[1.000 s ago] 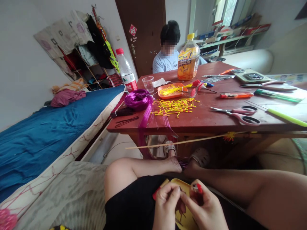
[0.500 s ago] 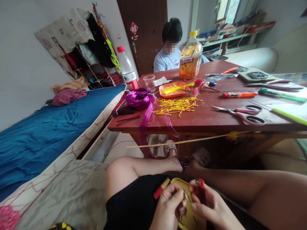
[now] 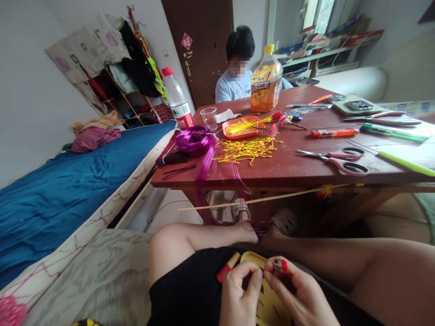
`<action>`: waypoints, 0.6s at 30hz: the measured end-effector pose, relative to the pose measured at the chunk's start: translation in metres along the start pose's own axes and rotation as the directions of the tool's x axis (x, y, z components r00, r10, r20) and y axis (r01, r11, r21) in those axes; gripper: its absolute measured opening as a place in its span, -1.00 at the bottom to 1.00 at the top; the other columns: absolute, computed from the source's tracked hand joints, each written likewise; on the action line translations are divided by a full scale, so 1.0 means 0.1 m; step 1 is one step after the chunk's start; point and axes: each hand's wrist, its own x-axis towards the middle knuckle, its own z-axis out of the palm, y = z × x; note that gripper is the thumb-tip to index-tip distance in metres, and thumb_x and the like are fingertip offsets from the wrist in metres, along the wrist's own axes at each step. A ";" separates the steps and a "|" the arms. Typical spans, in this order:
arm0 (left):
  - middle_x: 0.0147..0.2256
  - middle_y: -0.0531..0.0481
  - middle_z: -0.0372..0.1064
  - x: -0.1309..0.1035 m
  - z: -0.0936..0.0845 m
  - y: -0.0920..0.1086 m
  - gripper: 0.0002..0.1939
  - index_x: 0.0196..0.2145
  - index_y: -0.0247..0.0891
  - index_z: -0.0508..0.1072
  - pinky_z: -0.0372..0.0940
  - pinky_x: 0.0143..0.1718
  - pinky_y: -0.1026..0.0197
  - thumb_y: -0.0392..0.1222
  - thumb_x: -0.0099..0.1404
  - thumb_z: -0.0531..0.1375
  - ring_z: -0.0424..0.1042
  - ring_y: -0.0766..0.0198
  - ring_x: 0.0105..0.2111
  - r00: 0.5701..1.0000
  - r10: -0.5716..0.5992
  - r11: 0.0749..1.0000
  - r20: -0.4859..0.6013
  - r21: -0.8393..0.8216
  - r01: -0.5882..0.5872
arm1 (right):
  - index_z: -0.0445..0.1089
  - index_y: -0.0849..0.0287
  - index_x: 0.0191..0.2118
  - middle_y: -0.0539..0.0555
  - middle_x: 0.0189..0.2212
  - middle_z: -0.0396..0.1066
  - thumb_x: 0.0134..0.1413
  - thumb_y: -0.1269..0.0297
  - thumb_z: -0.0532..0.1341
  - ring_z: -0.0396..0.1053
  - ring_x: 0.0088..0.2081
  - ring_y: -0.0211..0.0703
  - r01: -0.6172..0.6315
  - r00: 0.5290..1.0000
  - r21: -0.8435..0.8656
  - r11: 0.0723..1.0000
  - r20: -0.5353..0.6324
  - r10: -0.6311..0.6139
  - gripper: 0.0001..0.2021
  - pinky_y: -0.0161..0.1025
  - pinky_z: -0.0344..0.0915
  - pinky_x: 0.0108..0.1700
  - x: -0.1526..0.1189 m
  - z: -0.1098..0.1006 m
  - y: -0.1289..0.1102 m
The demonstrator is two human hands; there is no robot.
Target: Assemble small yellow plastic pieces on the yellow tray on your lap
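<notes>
Over my lap, my left hand (image 3: pixel 243 290) is closed with thumb and index finger pinched together; what sits in the pinch is too small to make out. My right hand (image 3: pixel 295 290) is wrapped round a red lighter (image 3: pixel 281 266), its metal top showing above the fingers. The right thumb and fingertip meet right beside the left fingertips. Beneath both hands lies a yellow tray (image 3: pixel 253 258) with a few small dark pieces in it. A red and tan tube (image 3: pixel 228 267) rests on the black cloth beside the left hand.
On the red table (image 3: pixel 288 167) are purple thread (image 3: pixel 195 140), yellow stems (image 3: pixel 246 149), an orange dish (image 3: pixel 226 132), scissors (image 3: pixel 346 160) and two bottles. A thin stick (image 3: pixel 238 203) juts along the table's front edge. Another person (image 3: pixel 234 86) sits behind the table.
My hands have come together so that their fingertips meet. The lighter has tipped lower in my right hand. The view has shifted slightly.
</notes>
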 end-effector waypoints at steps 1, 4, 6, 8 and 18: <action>-0.58 0.05 0.17 0.00 0.00 -0.02 -0.65 -0.51 -0.28 0.41 0.07 -0.51 0.32 0.04 0.22 0.07 0.14 0.31 -0.54 1.000 -0.007 1.000 -0.006 0.008 0.007 | 0.31 0.20 -0.50 0.01 -0.54 0.31 -0.03 0.16 0.21 0.25 -0.45 -0.20 0.014 1.000 -0.019 1.000 -0.009 -0.014 -0.79 -0.36 0.25 -0.36 0.00 0.00 0.02; -0.56 0.02 0.24 0.00 0.02 -0.05 -0.64 -0.48 -0.29 0.45 0.11 -0.48 0.32 0.06 0.20 0.08 0.19 0.28 -0.52 0.999 -0.022 1.000 -0.024 -0.005 0.022 | 0.28 0.17 -0.51 0.00 -0.54 0.30 0.01 0.13 0.17 0.25 -0.47 -0.22 0.045 0.997 -0.057 0.997 -0.066 -0.048 -0.77 -0.38 0.22 -0.38 -0.03 0.05 0.06; -0.57 0.02 0.24 0.00 0.03 -0.06 -0.62 -0.49 -0.29 0.45 0.11 -0.49 0.31 0.09 0.19 0.09 0.19 0.29 -0.53 0.999 -0.035 0.999 -0.014 -0.034 0.035 | 0.28 0.16 -0.50 0.00 -0.55 0.31 0.03 0.11 0.14 0.25 -0.48 -0.22 0.066 0.988 -0.084 0.994 -0.131 -0.077 -0.76 -0.39 0.21 -0.40 -0.05 0.10 0.07; -0.61 0.05 0.18 0.01 0.05 -0.05 -0.60 -0.52 -0.30 0.43 0.06 -0.53 0.32 0.11 0.19 0.09 0.14 0.32 -0.57 0.999 -0.051 0.996 0.015 -0.074 0.052 | 0.31 0.15 -0.46 0.00 -0.55 0.33 0.04 0.10 0.14 0.26 -0.50 -0.22 0.080 0.974 -0.126 0.989 -0.203 -0.105 -0.77 -0.38 0.20 -0.41 -0.06 0.13 0.06; -0.62 0.10 0.08 0.03 0.05 0.03 -0.56 -0.58 -0.26 0.32 0.00 -0.53 0.31 0.20 0.11 0.11 0.03 0.33 -0.57 0.997 -0.082 0.987 -0.003 -0.137 0.081 | 0.33 0.19 -0.53 -0.01 -0.62 0.28 -0.14 -0.12 0.21 0.23 -0.56 -0.25 -0.120 0.979 0.235 0.964 -0.135 0.155 -0.59 -0.37 0.24 -0.51 -0.01 0.09 0.02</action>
